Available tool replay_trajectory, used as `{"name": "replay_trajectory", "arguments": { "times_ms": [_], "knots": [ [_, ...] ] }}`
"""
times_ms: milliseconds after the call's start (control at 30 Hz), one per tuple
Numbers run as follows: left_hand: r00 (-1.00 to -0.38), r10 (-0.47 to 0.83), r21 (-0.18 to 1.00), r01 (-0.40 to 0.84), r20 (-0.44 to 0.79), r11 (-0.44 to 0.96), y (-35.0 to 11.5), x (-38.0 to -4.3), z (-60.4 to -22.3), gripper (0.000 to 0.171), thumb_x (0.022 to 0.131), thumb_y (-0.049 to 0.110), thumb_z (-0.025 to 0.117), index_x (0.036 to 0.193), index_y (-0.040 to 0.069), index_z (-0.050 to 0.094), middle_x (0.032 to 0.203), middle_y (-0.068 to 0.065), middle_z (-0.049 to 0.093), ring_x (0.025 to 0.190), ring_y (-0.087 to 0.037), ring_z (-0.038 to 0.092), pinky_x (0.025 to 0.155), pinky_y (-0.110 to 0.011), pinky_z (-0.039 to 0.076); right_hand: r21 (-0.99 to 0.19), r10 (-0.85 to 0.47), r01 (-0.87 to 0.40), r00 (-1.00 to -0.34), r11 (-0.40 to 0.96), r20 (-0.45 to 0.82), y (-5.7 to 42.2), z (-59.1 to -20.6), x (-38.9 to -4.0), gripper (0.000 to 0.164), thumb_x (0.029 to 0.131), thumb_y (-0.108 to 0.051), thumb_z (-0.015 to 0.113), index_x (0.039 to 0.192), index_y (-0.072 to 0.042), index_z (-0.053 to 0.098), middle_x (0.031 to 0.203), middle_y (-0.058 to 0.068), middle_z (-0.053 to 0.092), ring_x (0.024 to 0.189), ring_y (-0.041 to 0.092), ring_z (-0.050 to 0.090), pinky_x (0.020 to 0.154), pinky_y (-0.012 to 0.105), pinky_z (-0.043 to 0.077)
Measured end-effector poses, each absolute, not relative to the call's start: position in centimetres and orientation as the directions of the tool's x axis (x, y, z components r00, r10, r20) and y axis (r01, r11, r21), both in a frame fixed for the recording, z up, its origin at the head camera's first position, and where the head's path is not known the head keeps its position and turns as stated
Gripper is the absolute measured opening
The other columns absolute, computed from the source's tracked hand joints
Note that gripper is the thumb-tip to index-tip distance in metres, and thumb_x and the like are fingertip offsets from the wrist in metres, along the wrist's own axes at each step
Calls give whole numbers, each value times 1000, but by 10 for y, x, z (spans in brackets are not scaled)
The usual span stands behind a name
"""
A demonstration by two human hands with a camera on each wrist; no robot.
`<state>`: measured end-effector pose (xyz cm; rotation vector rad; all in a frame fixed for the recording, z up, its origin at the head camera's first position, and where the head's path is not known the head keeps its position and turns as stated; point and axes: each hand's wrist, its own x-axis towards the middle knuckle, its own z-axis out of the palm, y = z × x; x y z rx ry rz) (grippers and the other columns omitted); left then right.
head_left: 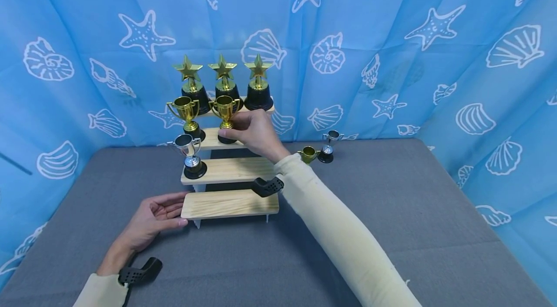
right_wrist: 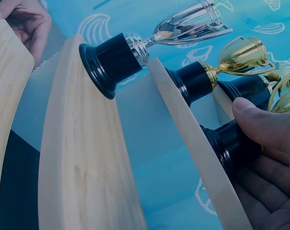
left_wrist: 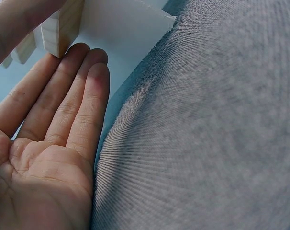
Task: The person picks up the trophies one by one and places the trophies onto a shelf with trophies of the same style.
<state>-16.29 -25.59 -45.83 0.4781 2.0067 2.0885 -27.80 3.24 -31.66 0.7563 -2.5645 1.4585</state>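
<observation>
My right hand (head_left: 260, 132) grips a gold trophy cup (head_left: 225, 108) by its black base, between thumb and fingers. That base stands on the second-highest step of a wooden tiered stand (head_left: 235, 170), right of another gold trophy cup (head_left: 185, 109). In the right wrist view, the thumb lies along the black base (right_wrist: 231, 143). My left hand (head_left: 152, 217) is at the left end of the lowest step (head_left: 230, 203). Its fingers are nearly straight, and their tips touch the board's end (left_wrist: 63, 28) in the left wrist view. A silver trophy cup (head_left: 189, 152) stands on the step above.
Three gold star trophies (head_left: 224, 72) line the top step. Behind my right forearm, another gold cup (head_left: 308, 153), partly hidden, and a silver cup (head_left: 332, 140) stand on the grey cloth-covered table (head_left: 370, 191). A blue shell-patterned curtain (head_left: 278, 21) hangs behind.
</observation>
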Motion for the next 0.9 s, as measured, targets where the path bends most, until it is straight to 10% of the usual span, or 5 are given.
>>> {"name": "replay_trajectory", "arguments": {
  "times_ms": [900],
  "knots": [
    [-927,363,995,87,96,-43,-255,-163,-458,67,84,-16,70,140,-26,35,127,3,67,117,-11,65,100,-27,54,-817,-371,-436,-879,378,299,35,-315,-275,35,87,-24,83,117,-5,76,106,7,76,94,11,72,82,21,60]
  ]
}}
